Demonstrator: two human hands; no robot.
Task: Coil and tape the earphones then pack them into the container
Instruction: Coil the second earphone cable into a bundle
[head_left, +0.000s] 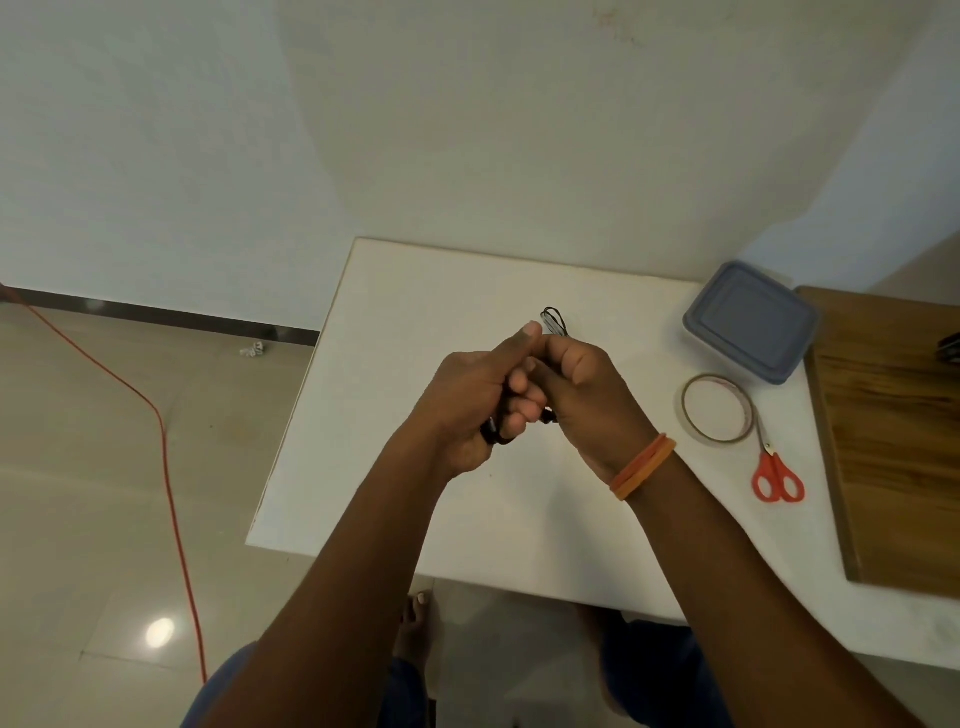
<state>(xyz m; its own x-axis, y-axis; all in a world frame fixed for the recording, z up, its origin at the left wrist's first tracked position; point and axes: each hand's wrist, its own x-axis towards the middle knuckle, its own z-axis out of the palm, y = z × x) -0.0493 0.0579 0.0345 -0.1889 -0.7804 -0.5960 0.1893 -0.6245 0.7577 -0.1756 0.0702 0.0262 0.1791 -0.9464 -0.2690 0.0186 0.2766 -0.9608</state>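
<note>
Both hands meet above the middle of the white table (395, 322). My left hand (470, 402) and my right hand (582, 395) grip the black earphones (555, 321) between them. Loops of the wire stick out above my right hand, and a black end shows below my left fingers. Most of the coil is hidden inside the fists. The container (750, 322), clear with a blue-grey lid on it, stands at the table's back right. A roll of clear tape (717, 409) lies flat in front of it.
Red-handled scissors (776, 475) lie just right of the tape roll, blades toward it. A wooden board (893, 441) covers the table's right side. An orange cable (166, 457) runs across the tiled floor on the left.
</note>
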